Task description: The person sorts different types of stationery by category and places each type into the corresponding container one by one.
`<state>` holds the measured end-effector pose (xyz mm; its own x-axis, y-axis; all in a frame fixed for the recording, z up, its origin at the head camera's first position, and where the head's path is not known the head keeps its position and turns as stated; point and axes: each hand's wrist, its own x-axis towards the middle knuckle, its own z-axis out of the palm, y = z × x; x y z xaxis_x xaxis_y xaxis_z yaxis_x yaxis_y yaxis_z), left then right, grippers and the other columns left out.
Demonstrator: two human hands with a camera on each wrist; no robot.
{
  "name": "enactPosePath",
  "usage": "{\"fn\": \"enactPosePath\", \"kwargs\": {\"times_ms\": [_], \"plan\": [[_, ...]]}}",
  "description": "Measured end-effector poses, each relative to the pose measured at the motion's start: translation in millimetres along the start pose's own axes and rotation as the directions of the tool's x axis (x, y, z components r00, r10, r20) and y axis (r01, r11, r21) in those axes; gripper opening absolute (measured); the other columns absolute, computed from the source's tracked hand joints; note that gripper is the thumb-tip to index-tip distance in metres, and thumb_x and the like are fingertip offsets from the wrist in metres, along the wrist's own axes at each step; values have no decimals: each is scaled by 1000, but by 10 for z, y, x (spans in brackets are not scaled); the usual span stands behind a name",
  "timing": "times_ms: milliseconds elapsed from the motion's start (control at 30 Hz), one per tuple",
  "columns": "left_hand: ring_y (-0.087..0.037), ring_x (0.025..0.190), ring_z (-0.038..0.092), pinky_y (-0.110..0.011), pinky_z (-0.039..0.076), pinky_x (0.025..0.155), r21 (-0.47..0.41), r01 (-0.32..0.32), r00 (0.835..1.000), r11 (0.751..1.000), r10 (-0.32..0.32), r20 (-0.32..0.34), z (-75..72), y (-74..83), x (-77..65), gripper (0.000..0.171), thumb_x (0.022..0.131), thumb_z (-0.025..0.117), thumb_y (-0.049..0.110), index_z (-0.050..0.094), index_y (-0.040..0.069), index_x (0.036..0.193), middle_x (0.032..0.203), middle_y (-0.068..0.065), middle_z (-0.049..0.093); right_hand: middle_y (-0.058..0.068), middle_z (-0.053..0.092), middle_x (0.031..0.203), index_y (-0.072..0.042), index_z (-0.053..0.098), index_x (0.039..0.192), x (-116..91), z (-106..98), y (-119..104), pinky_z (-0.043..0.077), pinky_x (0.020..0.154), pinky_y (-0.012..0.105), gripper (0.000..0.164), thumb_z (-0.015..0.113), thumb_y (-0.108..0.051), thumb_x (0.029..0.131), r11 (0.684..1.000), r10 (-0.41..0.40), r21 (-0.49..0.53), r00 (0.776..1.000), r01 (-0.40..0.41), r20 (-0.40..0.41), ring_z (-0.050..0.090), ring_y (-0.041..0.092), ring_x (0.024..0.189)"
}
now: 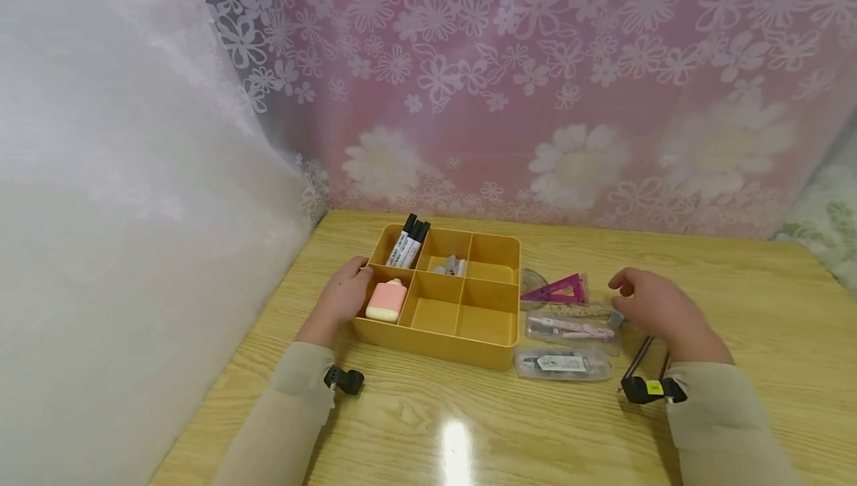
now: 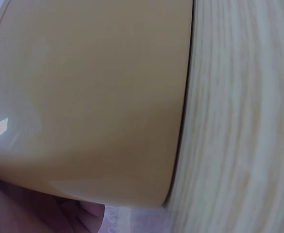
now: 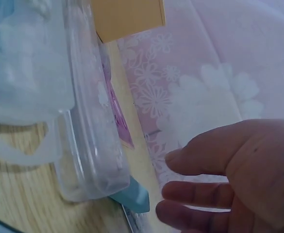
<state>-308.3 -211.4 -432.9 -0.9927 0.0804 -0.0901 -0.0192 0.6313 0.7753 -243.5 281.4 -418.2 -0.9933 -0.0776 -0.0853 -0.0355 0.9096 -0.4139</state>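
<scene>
Organizer [image 1: 435,344] sits mid-frame in the head view, long axis left to right, right end slightly lower; left hand [image 1: 344,292] grips its left edge, right hand [image 1: 659,307], loosely bent and unladen, is well right. Left wrist: organizer wall fills upper left, fingers [image 2: 89,219] lower left. Right wrist: parted fingers [image 3: 195,194] lower right, organizer top centre.

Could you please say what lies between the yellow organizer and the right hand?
The head view shows a protractor, magenta set square, ruler, clear case and a blue-grey item between the organizer and right hand.
</scene>
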Motion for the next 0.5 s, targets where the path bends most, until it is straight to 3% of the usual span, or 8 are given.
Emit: {"fn": "enactPosePath", "kwargs": {"times_ms": [267, 500], "plan": [[-37, 143, 38, -59, 28, 116, -14, 4, 1000, 1000, -4, 4, -9, 3, -19, 49, 110, 32, 34, 43, 11, 152, 154, -14, 45, 28, 61, 110, 4, 61, 119, -8, 50, 14, 52, 75, 55, 32, 64, -14, 93, 1000, 29, 2, 996, -29, 81, 61, 40, 94], [-37, 143, 37, -58, 28, 116, -10, 1, 1000, 1000, -1, 3, -3, 10, -13, 50, 110, 31, 35, 41, 10, 153, 155, -14, 43, 29, 60, 111, 6, 60, 122, 0, 62, -16, 53, 74, 54, 33, 63, -10, 93, 999, 31, 17, 996, -33, 89, 62, 40, 93]]}}
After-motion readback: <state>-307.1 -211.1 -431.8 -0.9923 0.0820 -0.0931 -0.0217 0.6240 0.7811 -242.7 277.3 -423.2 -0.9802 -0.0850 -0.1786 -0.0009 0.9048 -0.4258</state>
